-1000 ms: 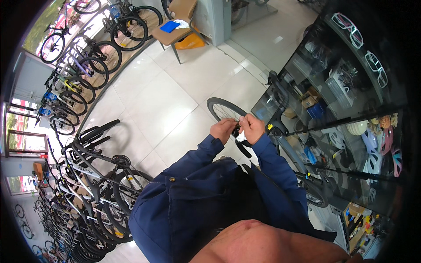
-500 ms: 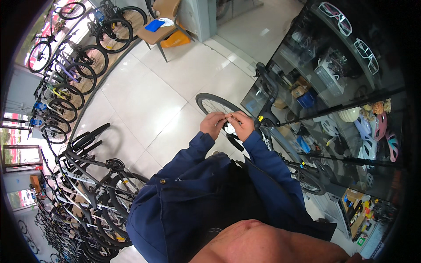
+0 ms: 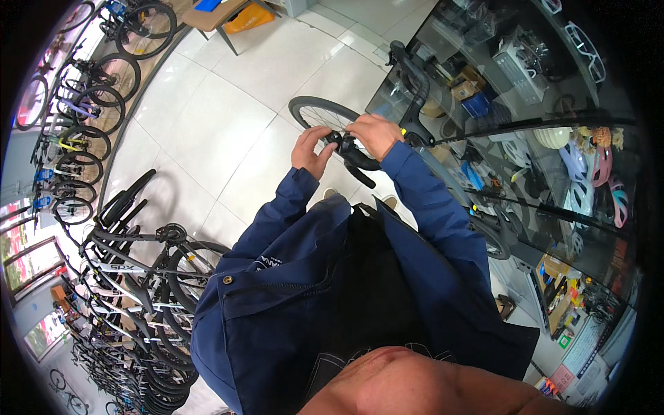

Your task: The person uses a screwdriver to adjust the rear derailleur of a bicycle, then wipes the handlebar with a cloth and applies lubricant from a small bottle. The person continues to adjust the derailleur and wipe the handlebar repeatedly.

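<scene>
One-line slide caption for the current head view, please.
Left hand and right hand busy at a black bicycle handlebar, with colourful helmets displayed to the right.

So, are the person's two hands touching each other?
Apart. The head view shows a black part in the gap between the left hand and the right hand.

Floor point(image 3: 228, 145): pale glossy tile. Carried the drop-bar bike point(image 3: 417, 128), a shoe point(image 3: 391, 202), a brown chair point(image 3: 213, 16), an orange bag point(image 3: 249, 19) under that chair, plus packed bikes point(image 3: 173, 270) lower left. Chair seat had a blue item point(image 3: 207, 5) on it. Raised strip point(image 3: 153, 64) along the window side bore another bike row point(image 3: 84, 144). Dark glass cabinet point(image 3: 484, 133) shelves held helmets point(image 3: 578, 197), a blue box point(image 3: 476, 105), a cardboard box point(image 3: 467, 83).
</scene>
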The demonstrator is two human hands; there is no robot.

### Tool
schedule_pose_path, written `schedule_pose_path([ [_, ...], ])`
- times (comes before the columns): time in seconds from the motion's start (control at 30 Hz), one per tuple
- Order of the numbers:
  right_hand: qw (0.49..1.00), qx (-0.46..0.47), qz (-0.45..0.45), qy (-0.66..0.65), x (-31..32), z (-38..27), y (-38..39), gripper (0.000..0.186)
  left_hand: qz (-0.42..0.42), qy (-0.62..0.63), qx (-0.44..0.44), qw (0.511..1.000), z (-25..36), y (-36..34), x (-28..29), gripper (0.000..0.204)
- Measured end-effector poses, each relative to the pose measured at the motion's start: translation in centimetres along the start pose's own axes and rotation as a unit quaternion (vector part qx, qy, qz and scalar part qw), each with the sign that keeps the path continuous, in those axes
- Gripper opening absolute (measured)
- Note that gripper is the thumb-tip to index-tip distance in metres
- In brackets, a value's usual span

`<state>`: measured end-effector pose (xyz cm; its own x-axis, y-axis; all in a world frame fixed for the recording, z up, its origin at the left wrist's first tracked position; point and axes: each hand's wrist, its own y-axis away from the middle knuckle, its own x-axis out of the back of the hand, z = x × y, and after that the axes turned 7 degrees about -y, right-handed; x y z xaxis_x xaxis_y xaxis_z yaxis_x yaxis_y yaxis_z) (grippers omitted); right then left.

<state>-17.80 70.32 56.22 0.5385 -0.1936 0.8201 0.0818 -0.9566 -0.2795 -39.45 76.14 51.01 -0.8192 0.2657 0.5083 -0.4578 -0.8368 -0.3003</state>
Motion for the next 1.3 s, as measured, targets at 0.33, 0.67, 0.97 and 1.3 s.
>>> schedule_pose_path([
  [0.33,0.995,0.012,-0.066,0.074,-0.61,0.94,0.19,0.018,0.007,0.015,0.001,1.000,-0.43,-0.05,-0.34,0.032],
  [0.67,0.997,0.014,-0.055,0.055,-0.80,0.95,-0.04,0.018,0.000,0.016,0.003,1.000,0.10,-0.26,-0.18,0.031],
  [0.97,0.997,0.006,-0.057,0.054,-0.67,0.87,-0.04,0.018,-0.001,0.019,-0.002,1.000,-0.01,-0.35,-0.19,0.030],
  [1.3,0.997,0.021,-0.045,0.054,-0.79,0.98,0.11,0.018,0.001,0.029,0.004,1.000,0.10,-0.33,-0.22,0.030],
])
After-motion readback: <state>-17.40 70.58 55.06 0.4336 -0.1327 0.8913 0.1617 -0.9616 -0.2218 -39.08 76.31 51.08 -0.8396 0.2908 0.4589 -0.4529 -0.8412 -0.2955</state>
